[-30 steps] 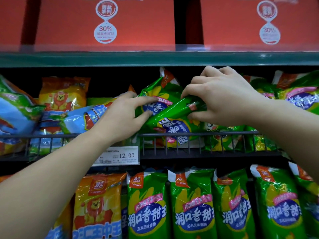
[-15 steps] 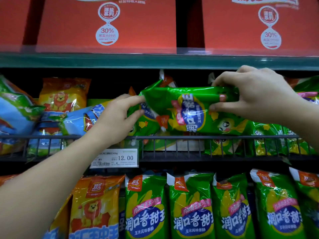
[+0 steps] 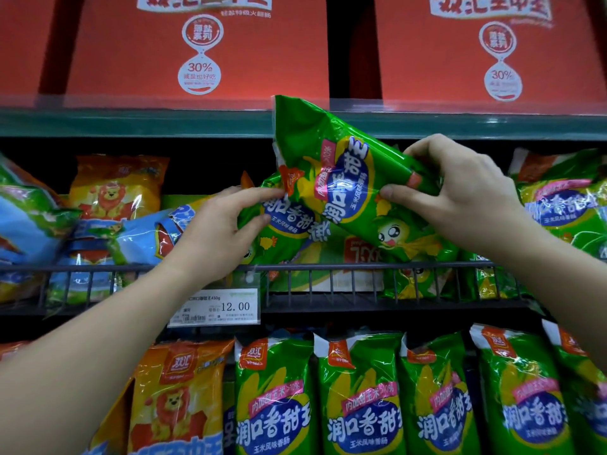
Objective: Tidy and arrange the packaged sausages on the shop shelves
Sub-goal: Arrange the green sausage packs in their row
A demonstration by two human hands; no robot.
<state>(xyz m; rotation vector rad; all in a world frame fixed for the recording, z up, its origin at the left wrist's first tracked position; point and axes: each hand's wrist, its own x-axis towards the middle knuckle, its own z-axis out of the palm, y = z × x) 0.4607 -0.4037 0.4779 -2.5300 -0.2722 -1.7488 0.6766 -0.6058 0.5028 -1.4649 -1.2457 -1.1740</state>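
My right hand (image 3: pixel 460 195) grips a green sausage pack (image 3: pixel 341 165) by its right side, lifted and tilted above the middle shelf, its top corner up by the shelf edge above. My left hand (image 3: pixel 226 224) pinches the edge of a second green pack (image 3: pixel 282 231) lying slanted in the wire basket (image 3: pixel 328 277), fingertips at the lifted pack's lower left corner. More green packs (image 3: pixel 565 205) lean at the right of the basket. Blue packs (image 3: pixel 131 238) and an orange lion pack (image 3: pixel 115 188) fill the left of that shelf.
Red boxes (image 3: pixel 203 47) stand on the top shelf behind a green shelf edge (image 3: pixel 131 123). A price tag reading 12.00 (image 3: pixel 215 308) hangs on the basket front. Below, upright green packs (image 3: pixel 358 395) and an orange pack (image 3: pixel 174 399) stand in a row.
My right hand has lifted the green pack higher and turned it from lying flat to tilted, its label now facing me. My left hand stays on the pack beneath.
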